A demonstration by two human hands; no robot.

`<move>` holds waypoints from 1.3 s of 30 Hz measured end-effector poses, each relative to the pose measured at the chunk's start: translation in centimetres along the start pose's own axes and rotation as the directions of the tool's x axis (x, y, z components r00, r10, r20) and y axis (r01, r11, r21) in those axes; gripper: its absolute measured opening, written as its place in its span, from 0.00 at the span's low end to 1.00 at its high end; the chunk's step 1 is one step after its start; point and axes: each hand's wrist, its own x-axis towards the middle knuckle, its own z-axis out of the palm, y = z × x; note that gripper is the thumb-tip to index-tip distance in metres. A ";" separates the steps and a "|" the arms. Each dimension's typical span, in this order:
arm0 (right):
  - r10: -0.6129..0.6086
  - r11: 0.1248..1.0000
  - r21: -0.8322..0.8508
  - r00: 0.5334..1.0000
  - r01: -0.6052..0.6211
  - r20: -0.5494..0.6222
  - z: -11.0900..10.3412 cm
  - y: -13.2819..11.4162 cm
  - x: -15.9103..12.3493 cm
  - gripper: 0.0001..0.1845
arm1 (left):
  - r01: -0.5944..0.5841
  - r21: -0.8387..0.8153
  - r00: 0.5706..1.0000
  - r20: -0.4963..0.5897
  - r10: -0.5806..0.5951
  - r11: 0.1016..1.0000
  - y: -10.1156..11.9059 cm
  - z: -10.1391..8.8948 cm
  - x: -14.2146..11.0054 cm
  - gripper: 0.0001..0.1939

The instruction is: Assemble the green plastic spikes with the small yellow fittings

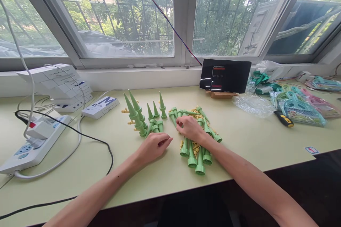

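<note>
My left hand [155, 145] rests low over the table with its fingers curled closed; whatever they may hold is hidden. Just behind it are several green plastic spikes with ribbed caps [155, 127], and I cannot tell if the hand touches them. My right hand [190, 127] is closed at the left side of a pile of green watering spikes [192, 159], its fingertips bent down and their contents out of sight. Small yellow valve pieces [196, 148] lie among the spikes. Farther left, assembled green spikes with yellow side valves [135, 113] stand point up in a row.
A power strip [37, 145] with cables lies at left, near stacked white boxes [66, 87] and a single box [100, 107]. At the back, a tablet [239, 76] and a phone [217, 79] lean on a stand. Bagged items [298, 104] and a black-yellow tool [283, 118] lie right.
</note>
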 end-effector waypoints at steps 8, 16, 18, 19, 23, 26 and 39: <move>-0.060 0.977 0.195 0.991 0.083 -0.123 0.0 -0.2 -0.1 0.05 | 0.074 -0.031 0.997 -0.029 -0.075 0.997 0.1 -0.1 0.2 0.21; -0.167 0.927 0.312 0.974 0.208 -0.154 -0.2 -1.4 -0.7 0.05 | 0.338 -0.352 0.915 -0.093 -0.391 0.873 0.0 -0.7 0.4 0.19; -0.210 0.911 0.325 0.964 0.253 -0.163 -0.3 -1.8 -0.8 0.05 | 0.375 -0.467 0.890 -0.058 -0.451 0.801 0.0 -0.7 0.5 0.16; -0.229 0.904 0.330 0.959 0.272 -0.165 -0.4 -1.9 -0.9 0.05 | 0.388 -0.522 0.878 -0.041 -0.477 0.760 0.1 -0.8 0.6 0.14; -0.291 0.878 0.353 0.946 0.323 -0.142 -0.5 -2.5 -1.2 0.06 | 0.393 -0.663 0.831 -0.040 -0.555 0.637 0.4 -1.0 0.9 0.16; -0.345 0.846 0.377 0.926 0.378 -0.155 -0.4 -2.7 -1.4 0.06 | 0.384 -0.698 0.820 -0.043 -0.571 0.605 0.6 -1.1 1.0 0.17; -0.457 0.791 0.395 0.881 0.467 -0.126 -0.2 -2.2 -1.3 0.05 | 0.387 -0.776 0.805 0.021 -0.593 0.498 0.1 -1.1 1.0 0.20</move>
